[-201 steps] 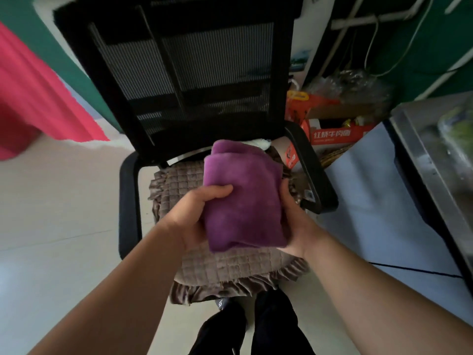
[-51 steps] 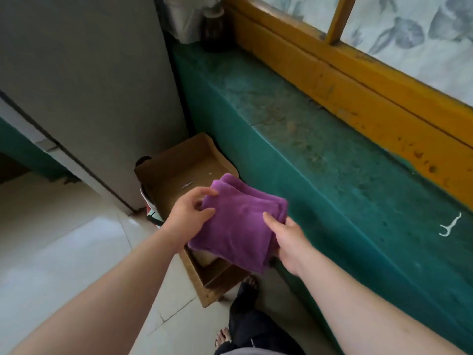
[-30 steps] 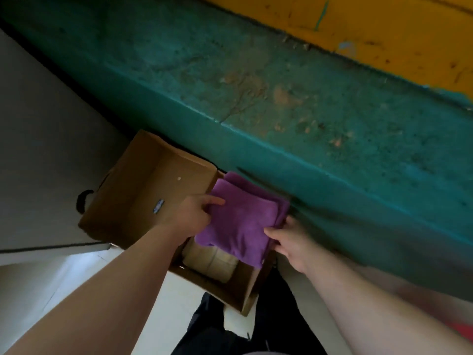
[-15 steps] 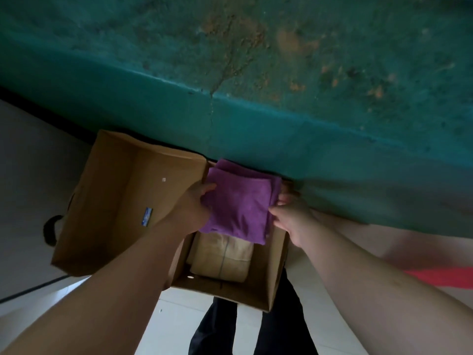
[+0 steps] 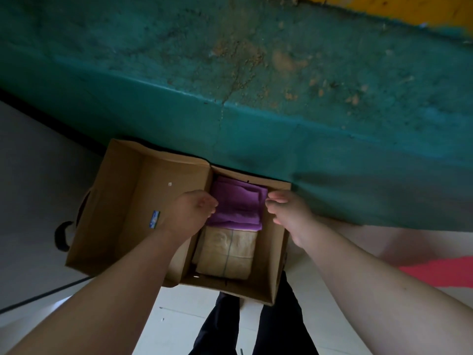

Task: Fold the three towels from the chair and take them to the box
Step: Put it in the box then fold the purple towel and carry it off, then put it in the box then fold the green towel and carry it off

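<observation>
Two towels now lie in the box (image 5: 277, 265): the purple towel (image 5: 236, 207), carried a moment ago, rests between both hands beyond the tan towel (image 5: 226, 253). Left hand (image 5: 190, 213) and right hand (image 5: 288, 213) hold nothing, grip loose. One remains, I judge.

Box: the open brown cardboard box (image 5: 277, 254) stands on the floor (image 5: 179, 321), directly before the teal painted ledge (image 5: 256, 85).
Far half of the box: the folded purple towel (image 5: 236, 206) lies inside.
Near half: the folded beige towel (image 5: 226, 254) lies just before it.
Hands: left hand (image 5: 189, 213) at the left of the purple towel, right hand (image 5: 288, 213) at its right.
Flap: the wide cardboard flap (image 5: 122, 208) lies open at the left of the box.
</observation>
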